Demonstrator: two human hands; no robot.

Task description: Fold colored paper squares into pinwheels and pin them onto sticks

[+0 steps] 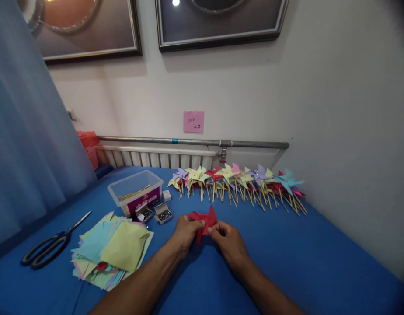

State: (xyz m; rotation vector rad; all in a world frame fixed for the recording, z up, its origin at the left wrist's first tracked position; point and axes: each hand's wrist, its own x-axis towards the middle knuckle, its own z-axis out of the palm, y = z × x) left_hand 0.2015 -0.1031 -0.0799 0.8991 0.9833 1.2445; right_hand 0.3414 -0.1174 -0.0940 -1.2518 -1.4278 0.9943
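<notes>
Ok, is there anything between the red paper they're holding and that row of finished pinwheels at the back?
Nothing visible. Both hands, left and right, pinch the red paper above bare blue table, and the stretch up to the pinwheel row is open cloth. The small pin boxes lie off to the left.

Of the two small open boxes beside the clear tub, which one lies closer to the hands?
The right-hand small box, showing dark metal bits inside. It sits nearer the left hand than its twin, which lies further left, against the clear tub.
</notes>
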